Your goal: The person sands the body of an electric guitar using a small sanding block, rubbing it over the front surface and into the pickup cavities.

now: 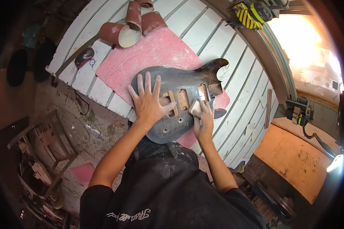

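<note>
A dark electric guitar body [168,82] with bare-wood cavities lies on a pink dusty mat [160,49]. My left hand [149,103] rests on its left part with fingers spread flat, the thumb reaching over a cavity. Near the lower horn and the cavities, my right hand [204,118] grips a small pale sanding block [196,108] and holds it against the body's top. Whether sandpaper wraps the block cannot be made out. Both hands look dusty.
White slatted table [233,65] under the mat. Reddish sandpaper rolls [114,34] lie at the far left, with a black-and-red computer mouse [84,57] at the table's left edge. A wooden strip [268,108] lies at right, beside an orange-brown board [294,156].
</note>
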`<move>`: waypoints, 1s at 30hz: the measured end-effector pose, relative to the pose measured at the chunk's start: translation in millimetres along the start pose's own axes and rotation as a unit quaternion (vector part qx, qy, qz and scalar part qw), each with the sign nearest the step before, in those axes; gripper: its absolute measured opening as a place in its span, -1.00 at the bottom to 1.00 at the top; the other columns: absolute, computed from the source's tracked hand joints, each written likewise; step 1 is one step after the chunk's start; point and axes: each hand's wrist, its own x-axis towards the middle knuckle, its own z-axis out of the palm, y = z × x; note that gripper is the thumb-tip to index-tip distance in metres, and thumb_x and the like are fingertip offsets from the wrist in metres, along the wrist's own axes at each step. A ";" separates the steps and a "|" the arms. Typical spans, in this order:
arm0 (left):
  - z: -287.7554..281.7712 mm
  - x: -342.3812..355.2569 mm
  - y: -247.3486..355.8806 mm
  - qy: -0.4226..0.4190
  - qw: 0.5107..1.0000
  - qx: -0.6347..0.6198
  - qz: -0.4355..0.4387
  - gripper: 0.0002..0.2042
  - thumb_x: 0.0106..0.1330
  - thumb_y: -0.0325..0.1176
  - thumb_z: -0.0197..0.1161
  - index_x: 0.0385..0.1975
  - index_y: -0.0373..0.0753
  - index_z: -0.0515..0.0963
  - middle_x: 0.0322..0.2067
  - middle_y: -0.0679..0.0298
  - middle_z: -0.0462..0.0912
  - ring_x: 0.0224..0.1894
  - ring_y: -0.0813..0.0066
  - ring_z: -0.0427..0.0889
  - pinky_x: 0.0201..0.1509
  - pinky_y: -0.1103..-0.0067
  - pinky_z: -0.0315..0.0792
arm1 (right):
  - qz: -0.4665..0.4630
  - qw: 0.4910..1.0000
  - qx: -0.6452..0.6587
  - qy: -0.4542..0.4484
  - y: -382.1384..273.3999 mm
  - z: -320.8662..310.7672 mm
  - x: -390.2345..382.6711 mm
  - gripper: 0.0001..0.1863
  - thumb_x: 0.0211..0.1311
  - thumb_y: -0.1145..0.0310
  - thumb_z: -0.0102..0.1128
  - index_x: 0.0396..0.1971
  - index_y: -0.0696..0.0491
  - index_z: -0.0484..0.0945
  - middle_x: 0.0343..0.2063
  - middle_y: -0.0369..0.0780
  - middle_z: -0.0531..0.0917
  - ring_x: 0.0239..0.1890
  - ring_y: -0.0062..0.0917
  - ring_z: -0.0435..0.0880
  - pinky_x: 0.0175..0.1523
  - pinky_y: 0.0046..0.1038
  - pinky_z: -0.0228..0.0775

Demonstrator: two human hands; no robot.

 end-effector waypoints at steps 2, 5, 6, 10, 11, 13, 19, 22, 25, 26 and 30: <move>-2.5 -5.3 2.9 -0.028 0.999 -0.009 -0.032 0.03 0.17 0.32 0.43 0.59 -0.14 0.27 0.64 -0.03 0.05 0.68 -0.17 -0.10 0.52 -0.43 -0.16 | -0.010 0.999 0.015 0.029 -5.4 8.9 49.1 -0.88 0.30 0.57 0.34 -0.19 0.11 0.69 0.34 0.12 0.58 0.44 0.19 0.45 0.55 0.14 0.14; -0.7 4.4 -9.3 -0.039 0.999 -0.004 -0.006 0.06 0.10 0.34 0.48 0.62 0.07 0.22 0.66 0.00 -0.02 0.69 -0.19 -0.15 0.49 -0.44 -0.11 | 0.014 0.998 0.037 0.045 -12.3 17.0 103.5 -0.89 0.37 0.49 0.32 -0.15 0.05 0.70 0.32 0.04 0.62 0.42 0.14 0.48 0.57 0.22 0.03; -0.2 3.3 -14.8 -0.039 0.999 -0.005 -0.002 0.06 0.10 0.34 0.48 0.62 0.07 0.22 0.66 0.00 -0.02 0.69 -0.19 -0.15 0.49 -0.44 -0.11 | 0.016 0.998 0.035 0.048 -12.9 15.3 97.6 -0.89 0.37 0.49 0.32 -0.15 0.05 0.70 0.32 0.04 0.62 0.42 0.14 0.48 0.57 0.22 0.03; -14.5 20.3 -28.1 -0.039 0.997 -0.066 -0.022 0.04 0.05 0.18 0.61 0.59 0.12 0.27 0.63 -0.02 0.04 0.64 -0.22 -0.03 0.43 -0.37 0.11 | 0.003 0.999 -0.017 0.037 -16.1 7.4 39.2 -0.92 0.36 0.53 0.35 -0.19 0.15 0.70 0.29 0.12 0.62 0.40 0.14 0.51 0.49 0.09 0.23; -19.7 25.2 -29.3 -0.060 0.995 -0.078 -0.022 0.05 0.02 0.13 0.65 0.58 0.12 0.29 0.62 -0.02 0.05 0.62 -0.23 0.01 0.41 -0.33 0.17 | 0.015 0.999 -0.033 0.027 -25.5 1.2 20.8 -0.91 0.34 0.54 0.36 -0.19 0.14 0.70 0.29 0.11 0.62 0.40 0.14 0.51 0.49 0.08 0.24; -20.6 35.8 -36.1 -0.068 0.995 -0.070 0.006 0.05 -0.01 0.11 0.67 0.57 0.13 0.31 0.62 -0.03 0.05 0.61 -0.24 0.04 0.43 -0.30 0.19 | 0.031 0.998 -0.048 0.024 -34.0 0.8 12.4 -0.89 0.32 0.55 0.37 -0.19 0.14 0.70 0.29 0.10 0.62 0.40 0.14 0.51 0.49 0.06 0.24; -20.1 105.9 -65.9 -0.084 0.986 -0.067 0.129 0.06 -0.13 0.08 0.72 0.54 0.25 0.38 0.62 -0.05 0.07 0.60 -0.29 0.08 0.50 -0.22 0.18 | 0.018 0.996 0.013 0.092 -23.3 29.7 93.9 -0.85 0.29 0.47 0.37 -0.15 0.04 0.72 0.31 0.02 0.62 0.39 0.06 0.52 0.50 0.13 0.20; -25.9 146.4 -70.4 -0.110 0.978 -0.055 0.169 0.09 -0.17 0.05 0.74 0.54 0.30 0.37 0.62 -0.07 0.07 0.61 -0.31 0.08 0.53 -0.22 0.13 | 0.047 0.995 -0.013 0.092 -25.5 30.6 117.0 -0.86 0.30 0.44 0.35 -0.16 0.02 0.73 0.31 0.02 0.63 0.38 0.08 0.52 0.49 0.15 0.21; -27.5 162.8 -66.7 -0.147 0.972 -0.024 0.184 0.12 -0.20 0.22 0.70 0.55 0.32 0.35 0.62 -0.06 0.07 0.62 -0.28 0.04 0.56 -0.19 0.09 | 0.045 0.996 -0.001 0.074 -29.2 38.0 63.6 -0.83 0.28 0.44 0.38 -0.14 -0.03 0.76 0.31 0.00 0.63 0.37 0.05 0.54 0.51 0.13 0.20; -30.9 163.9 -65.7 -0.167 0.972 -0.013 0.166 0.11 -0.18 0.32 0.65 0.55 0.29 0.37 0.61 -0.05 0.11 0.61 -0.27 0.06 0.57 -0.18 0.08 | 0.043 0.996 0.002 0.079 -35.9 36.0 47.3 -0.83 0.28 0.44 0.38 -0.14 -0.03 0.76 0.31 0.00 0.63 0.37 0.05 0.54 0.51 0.13 0.20; -33.8 186.6 -31.1 -0.216 0.973 -0.018 0.078 0.14 -0.16 0.55 0.47 0.53 0.13 0.42 0.58 0.04 0.23 0.60 -0.31 0.08 0.60 -0.19 0.03 | 0.062 0.996 0.043 0.043 -49.3 16.2 14.3 -0.79 0.27 0.46 0.41 -0.09 0.03 0.76 0.31 0.03 0.62 0.34 0.00 0.58 0.48 0.01 0.27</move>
